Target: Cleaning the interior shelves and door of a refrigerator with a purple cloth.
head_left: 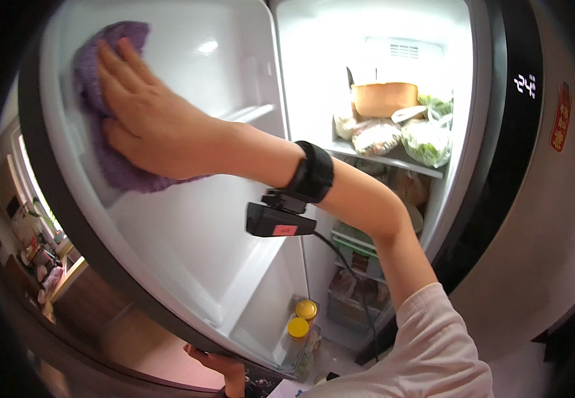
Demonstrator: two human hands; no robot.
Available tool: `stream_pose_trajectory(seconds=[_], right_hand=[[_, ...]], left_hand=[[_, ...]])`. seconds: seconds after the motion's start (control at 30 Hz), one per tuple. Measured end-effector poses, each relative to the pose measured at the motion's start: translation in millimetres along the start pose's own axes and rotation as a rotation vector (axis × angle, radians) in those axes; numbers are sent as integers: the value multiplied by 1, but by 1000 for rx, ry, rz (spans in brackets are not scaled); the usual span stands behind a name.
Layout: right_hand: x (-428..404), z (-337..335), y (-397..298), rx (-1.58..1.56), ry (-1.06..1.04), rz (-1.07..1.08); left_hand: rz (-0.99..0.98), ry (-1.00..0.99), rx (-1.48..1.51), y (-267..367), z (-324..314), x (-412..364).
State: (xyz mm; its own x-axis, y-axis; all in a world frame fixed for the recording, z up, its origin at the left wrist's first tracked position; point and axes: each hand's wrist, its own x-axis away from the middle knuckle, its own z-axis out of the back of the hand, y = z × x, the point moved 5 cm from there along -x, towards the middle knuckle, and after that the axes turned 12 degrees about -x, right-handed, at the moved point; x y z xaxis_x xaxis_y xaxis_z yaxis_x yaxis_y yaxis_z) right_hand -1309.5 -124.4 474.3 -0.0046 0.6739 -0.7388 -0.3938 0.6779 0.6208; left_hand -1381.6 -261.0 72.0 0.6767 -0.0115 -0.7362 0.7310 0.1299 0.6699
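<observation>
My right hand [143,119] presses a purple cloth [135,171] flat against the upper white inner liner of the open refrigerator door [168,239]. Its fingers lie slightly apart over the cloth. A black strap and a small camera with a cable sit on that wrist. Low in the view, my left hand [217,362] is at the door's outer lower edge, its fingers partly hidden by the edge. Two jars with yellow lids [298,328] stand in a clear door bin [292,355] near the hinge side.
Lit refrigerator shelves [392,161] stand behind my arm, with an orange-brown pot [386,99], bagged greens [426,142] and other bagged food. Drawers [352,308] are below. A dark display panel [511,124] is at the right; a counter with items [58,278] is beyond the door.
</observation>
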Motion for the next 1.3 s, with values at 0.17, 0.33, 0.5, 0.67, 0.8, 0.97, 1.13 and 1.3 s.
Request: stream_pose_trajectory(seconds=[0.17, 0.33, 0.5, 0.67, 0.8, 0.97, 1.13, 1.3], right_hand=[[38, -8, -35, -161, 126, -206], [54, -26, -26, 3, 187, -89], [93, -24, 23, 172, 147, -155], [160, 54, 71, 380, -97, -490], [161, 37, 57, 252, -173, -631], [154, 28, 74, 457, -308, -514], [163, 63, 63, 487, -221, -674], [208, 21, 26, 322, -217, -543]], left_hand=[[-71, 13, -82, -24, 1, -11], [-26, 57, -124, -37, -6, -22], [-96, 11, -411, -92, 9, -18], [18, 9, -67, -73, -6, -24], [-80, 60, -234, -59, -5, -18], [-131, 27, -262, -49, -10, -24], [-58, 42, -70, -68, -6, -25], [-122, 90, -232, -46, 2, -22]])
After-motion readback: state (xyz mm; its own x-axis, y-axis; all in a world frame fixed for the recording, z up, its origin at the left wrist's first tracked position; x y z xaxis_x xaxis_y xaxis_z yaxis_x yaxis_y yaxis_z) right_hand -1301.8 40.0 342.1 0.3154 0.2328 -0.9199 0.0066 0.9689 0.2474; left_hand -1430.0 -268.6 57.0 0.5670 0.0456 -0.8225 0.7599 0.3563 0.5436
